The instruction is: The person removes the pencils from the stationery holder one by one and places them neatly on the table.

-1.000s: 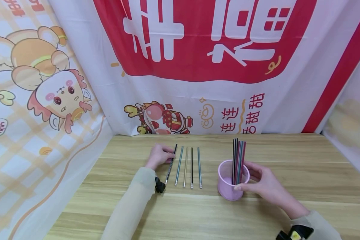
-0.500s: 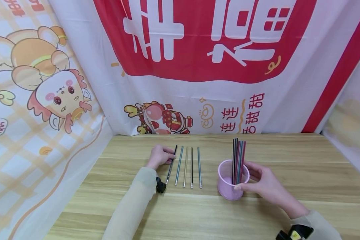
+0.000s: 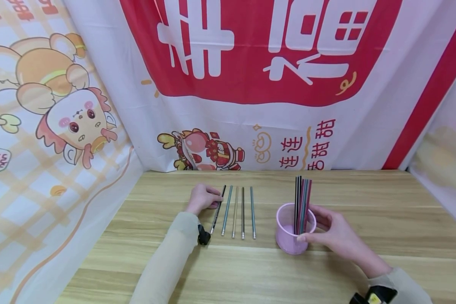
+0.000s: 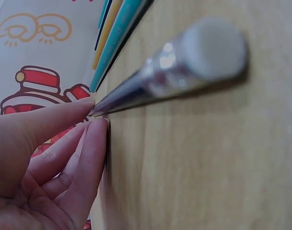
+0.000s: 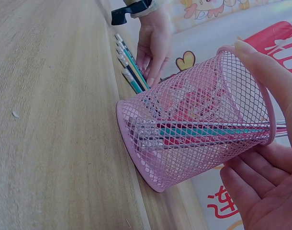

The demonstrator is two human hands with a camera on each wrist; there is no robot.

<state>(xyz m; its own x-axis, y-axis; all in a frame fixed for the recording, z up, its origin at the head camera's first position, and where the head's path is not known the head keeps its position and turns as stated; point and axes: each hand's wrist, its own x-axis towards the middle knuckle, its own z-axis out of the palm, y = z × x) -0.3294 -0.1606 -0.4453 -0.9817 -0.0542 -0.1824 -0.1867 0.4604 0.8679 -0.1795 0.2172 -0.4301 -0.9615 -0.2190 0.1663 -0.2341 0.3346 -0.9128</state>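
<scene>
Currently a black device (image 3: 384, 291) is sitting on the right wrist, nearest the head camera. Right hand (image 3: 334, 232) is gripping the pink cup (image 3: 290, 245) near its rim. Cup is standing upright on the bench (image 3: 251, 274), holding a bundle of pencils (image 3: 303, 202). Head view is showing near-solid walls; right wrist view is resolving them as mesh, erasers (image 5: 147, 132) sitting at the bottom. Left of the cup, four pencils (image 3: 243, 213) are lying apart in a row, eraser ends toward the person. Left hand (image 3: 203, 197) is pinching a dark pencil (image 3: 215, 219) just beside the row. Left wrist view is giving its white eraser (image 4: 215, 48) close up, blurred; can't tell if the shaft is touching the bench. Fingers are covering part of it in head view; cup is screening the row's far ends in right wrist view. Printed cloth (image 3: 289, 93) is hanging behind.
</scene>
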